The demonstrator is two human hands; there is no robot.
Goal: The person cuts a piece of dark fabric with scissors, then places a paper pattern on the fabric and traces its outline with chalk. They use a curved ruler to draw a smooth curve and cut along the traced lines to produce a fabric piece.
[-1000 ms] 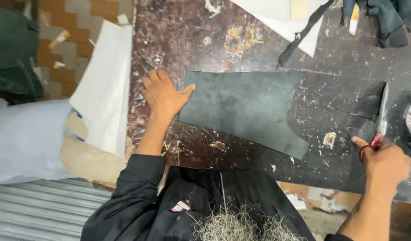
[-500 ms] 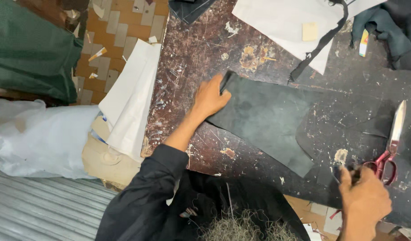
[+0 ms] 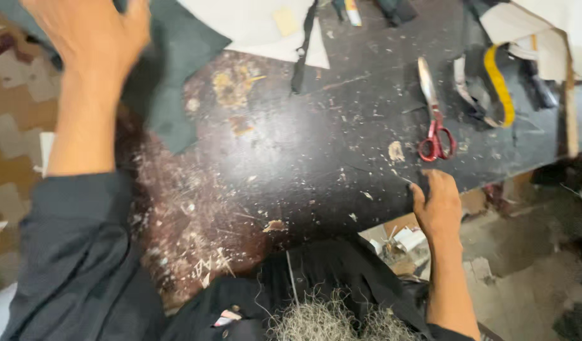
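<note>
Middle of the worktable [image 3: 316, 158] is wide open, just glue crumbs, so a hand can slide through. Scissors [image 3: 433, 120] block the right side, yellow-edged scraps [image 3: 499, 82] pile behind them. Dark sheet [image 3: 171, 69] covers far left, white sheet [image 3: 253, 28] along the far edge.

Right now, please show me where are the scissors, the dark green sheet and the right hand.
scissors [image 3: 435, 140]: head view, on the red handles.
dark green sheet [image 3: 177, 76]: head view, on its lower right part.
right hand [image 3: 437, 205]: head view, on the back of the hand.

Matt dark sheet [image 3: 171, 76], perhaps leather; scuffed worktable [image 3: 316, 145]; metal scissors [image 3: 433, 117].
</note>
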